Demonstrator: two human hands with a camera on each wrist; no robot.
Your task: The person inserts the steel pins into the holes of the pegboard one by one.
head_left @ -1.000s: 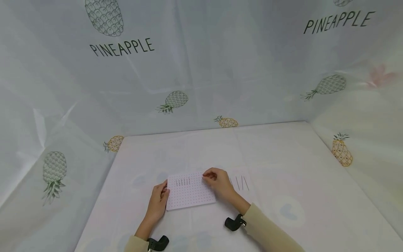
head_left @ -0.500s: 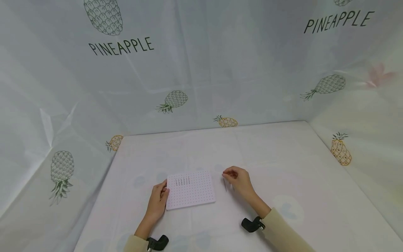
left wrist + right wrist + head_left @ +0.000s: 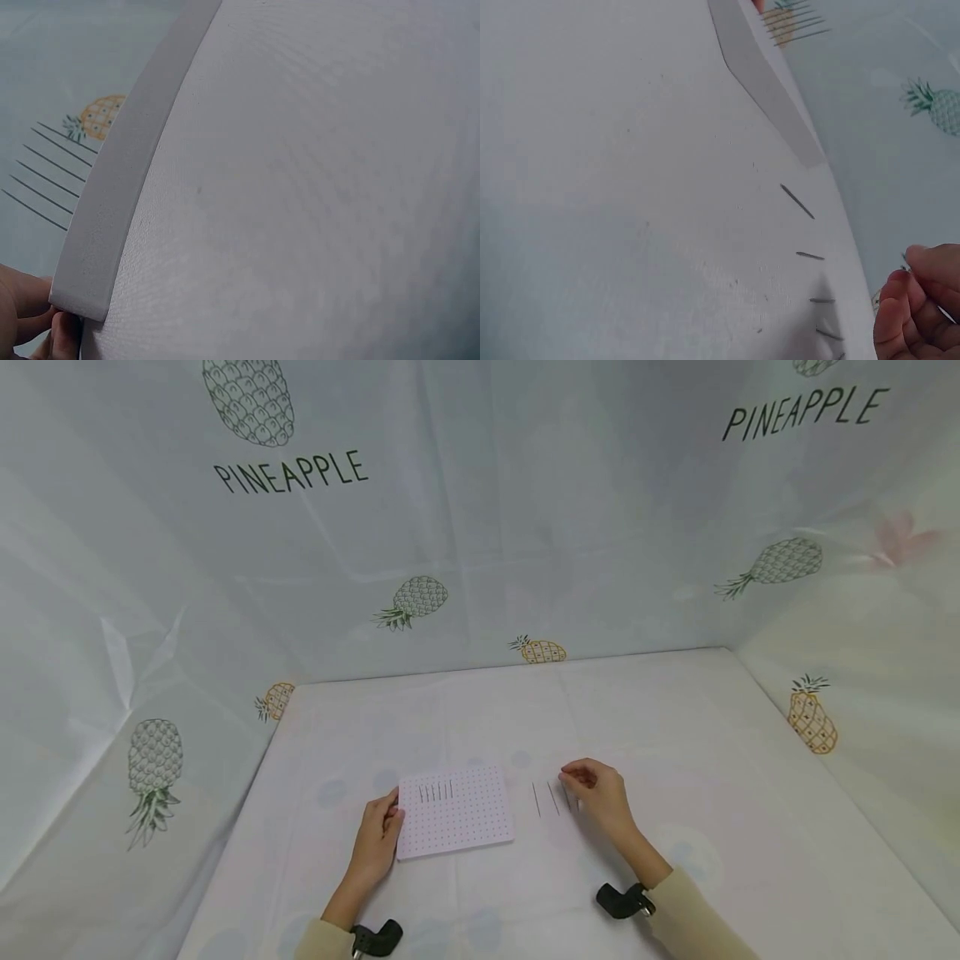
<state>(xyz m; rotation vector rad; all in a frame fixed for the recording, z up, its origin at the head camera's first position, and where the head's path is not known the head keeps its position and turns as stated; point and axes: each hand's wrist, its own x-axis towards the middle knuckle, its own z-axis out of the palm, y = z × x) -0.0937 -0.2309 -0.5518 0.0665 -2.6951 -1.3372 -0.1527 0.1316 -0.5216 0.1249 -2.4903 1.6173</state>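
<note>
A white pegboard [image 3: 453, 827] with a grid of small holes lies on the table. Several thin dark pins [image 3: 438, 792] stand in a row toward its upper left. My left hand [image 3: 375, 839] grips the board's left edge; thumb and fingers [image 3: 26, 289] show at its corner in the left wrist view. To the right of the board, my right hand [image 3: 600, 793] is above loose pins. Its thumb and index finger meet, and a short bit of a dark pin [image 3: 904, 260] shows at the tips. Loose pins [image 3: 797, 201] lie spaced apart on the table.
A pale cloth covers the table [image 3: 675, 735], and a pineapple-print sheet [image 3: 562, 527] hangs behind and at both sides. Black wrist mounts [image 3: 378, 939] sit on both forearms.
My right hand has moved from over the board's upper right to the right, above the loose pins, uncovering those nearest the board. My left hand has stayed at the board's edge.
</note>
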